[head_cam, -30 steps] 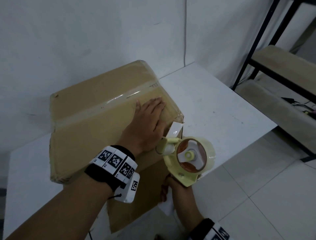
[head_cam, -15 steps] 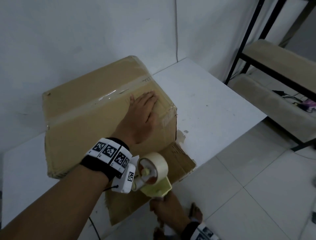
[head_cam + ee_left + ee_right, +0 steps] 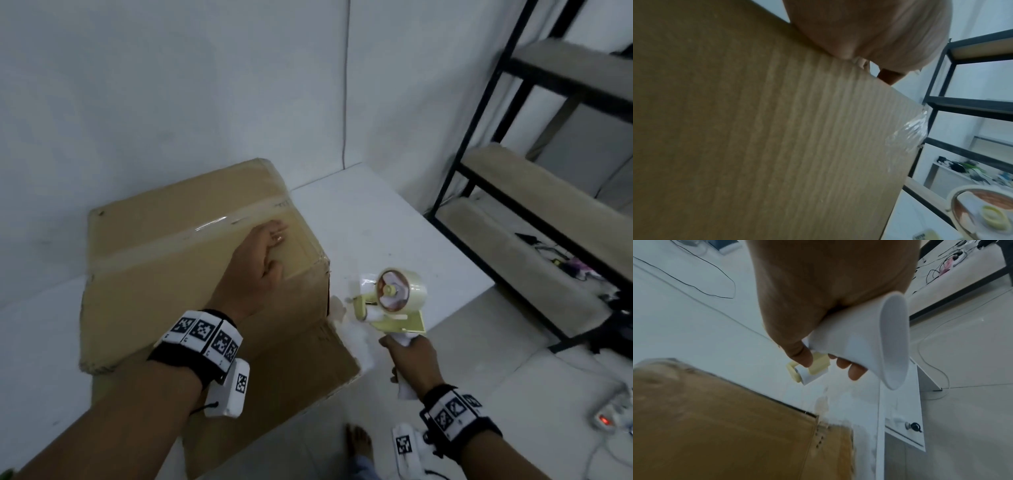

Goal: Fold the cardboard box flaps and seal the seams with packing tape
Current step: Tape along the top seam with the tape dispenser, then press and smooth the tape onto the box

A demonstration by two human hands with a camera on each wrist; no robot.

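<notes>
Head view: the left hand [image 3: 259,262] rests flat, fingers straight, on the taped brown cardboard box [image 3: 164,260] while the right hand [image 3: 409,361] beside it grips a pale yellow tape dispenser [image 3: 394,303] over the white worktop [image 3: 394,240].

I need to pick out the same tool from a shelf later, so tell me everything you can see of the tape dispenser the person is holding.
The tape dispenser is a handheld gun type: pale yellow plastic frame, white handle, a small white roller at its front, and a roll of clear tape on a hub with a reddish-brown core. The right hand grips the handle from below, fingers wrapped round it. It is held in the air over the white table, just right of the cardboard box, with the roller end towards the box and not touching it.
</notes>
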